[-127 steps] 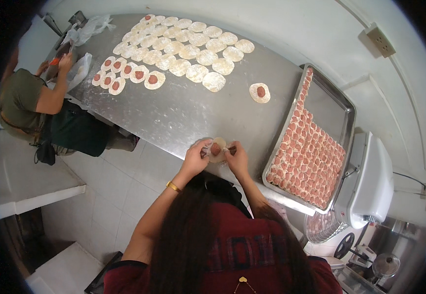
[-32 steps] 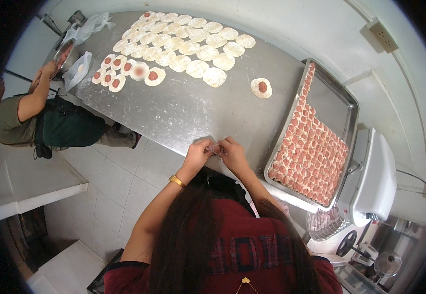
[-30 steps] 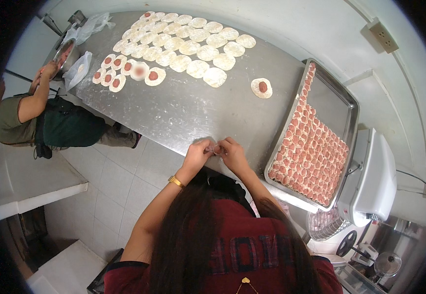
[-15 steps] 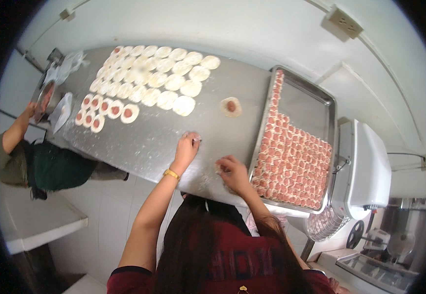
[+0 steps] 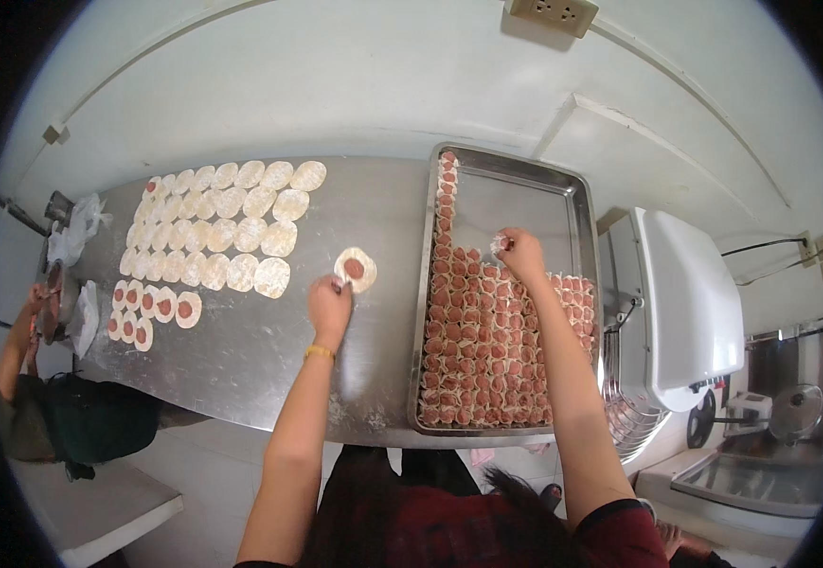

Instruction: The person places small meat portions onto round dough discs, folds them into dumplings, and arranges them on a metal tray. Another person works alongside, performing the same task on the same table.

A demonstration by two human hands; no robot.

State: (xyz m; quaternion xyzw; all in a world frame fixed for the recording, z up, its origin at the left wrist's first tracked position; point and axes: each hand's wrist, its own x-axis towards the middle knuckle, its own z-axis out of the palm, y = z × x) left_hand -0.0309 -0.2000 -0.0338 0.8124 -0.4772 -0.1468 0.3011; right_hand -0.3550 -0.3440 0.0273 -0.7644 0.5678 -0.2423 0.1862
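My right hand [image 5: 523, 254] is over the metal tray, its fingers closed round a small open-topped dumpling [image 5: 500, 244] at the edge of the filled rows. On the steel table, my left hand [image 5: 330, 305] has its fingertips pinched at the lower left edge of a round dough wrapper [image 5: 368, 260] with a lump of pink meat filling [image 5: 354, 270] in its middle. Something small shows at those fingertips, too small to make out. Packed rows of meat-topped dumplings [image 5: 473, 355] fill the near part of the tray [image 5: 418, 379] and a single column runs up its left side.
Overlapping plain wrappers [image 5: 213, 232] lie in rows on the table [image 5: 241, 364], with several meat-topped wrappers [image 5: 146, 303] in front. At far left a co-worker's hand [image 5: 40, 305] is at a metal bowl [image 5: 68, 298] beside plastic bags [image 5: 80, 230]. A white mixer [image 5: 681, 303] stands right of the tray.
My right hand has gone from the table's near edge up and right over the tray with the dumpling. My left hand has moved to the filled wrapper. The view has shifted right.
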